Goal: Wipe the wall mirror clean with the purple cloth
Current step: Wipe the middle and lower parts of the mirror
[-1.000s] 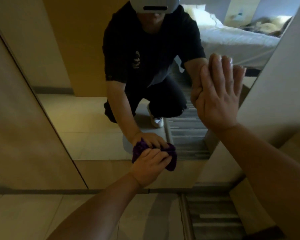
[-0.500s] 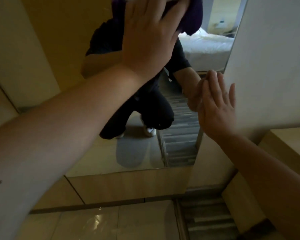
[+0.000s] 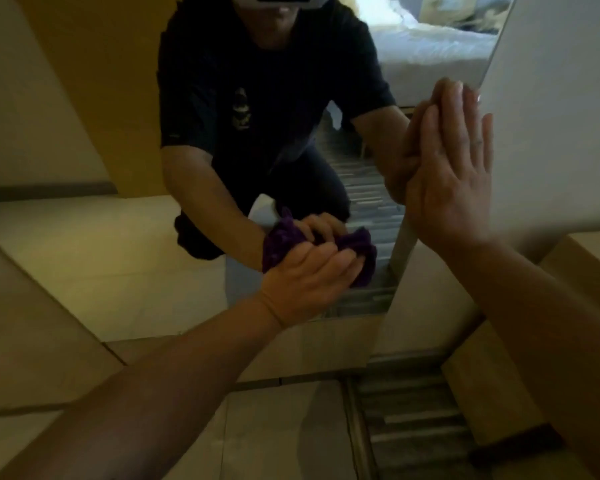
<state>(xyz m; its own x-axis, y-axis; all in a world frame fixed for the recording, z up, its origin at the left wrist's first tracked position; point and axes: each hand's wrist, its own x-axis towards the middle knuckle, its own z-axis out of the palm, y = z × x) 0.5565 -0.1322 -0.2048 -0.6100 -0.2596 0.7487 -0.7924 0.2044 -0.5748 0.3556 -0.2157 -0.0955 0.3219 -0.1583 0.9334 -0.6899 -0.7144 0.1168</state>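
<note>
Wiping in progress, low on the wall mirror (image 3: 118,271); the lit, dim glass shows no streaks or dirt either way, so the finished share cannot be judged (upper glass largely out of frame). Left hand (image 3: 305,275) has its grip closed around the bunched purple cloth (image 3: 359,245), pressing it to the glass near the lower right corner. Right hand (image 3: 451,178) lies flat, fingers straight, braced against the mirror's right edge.
</note>
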